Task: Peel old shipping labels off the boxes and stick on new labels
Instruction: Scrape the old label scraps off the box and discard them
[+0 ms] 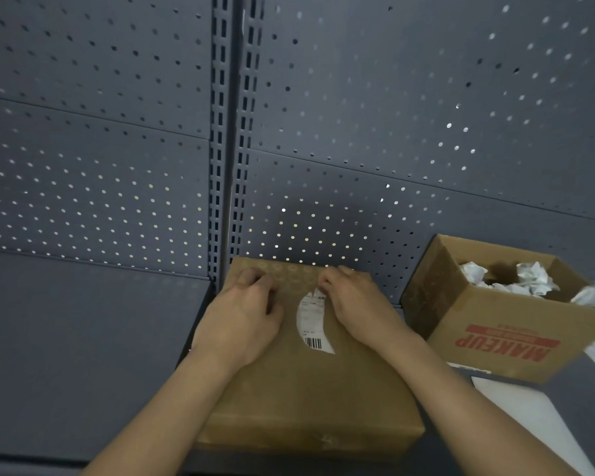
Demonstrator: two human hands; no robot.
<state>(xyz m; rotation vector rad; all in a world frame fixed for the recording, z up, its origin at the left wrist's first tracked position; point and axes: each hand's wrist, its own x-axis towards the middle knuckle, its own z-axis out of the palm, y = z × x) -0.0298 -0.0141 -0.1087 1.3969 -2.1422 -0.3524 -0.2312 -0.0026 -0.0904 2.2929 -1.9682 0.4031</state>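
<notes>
- Label (312,321), white, sits atop the brown box (310,389) on the shelf (83,355).
- Right hand (354,304) fingers pinch its top edge.
- Left hand (241,317) rests on the box, fingers bent; grip unclear.

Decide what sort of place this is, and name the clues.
Probably a stockroom or packing area: dark pegboard shelving, a closed cardboard box bearing a shipping label, and an open carton of crumpled paper.

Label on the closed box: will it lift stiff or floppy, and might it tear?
Probably floppy: the label looks like thin paper lying flat on the box. It may tear, as the right hand seems to pinch only its far edge.
</notes>
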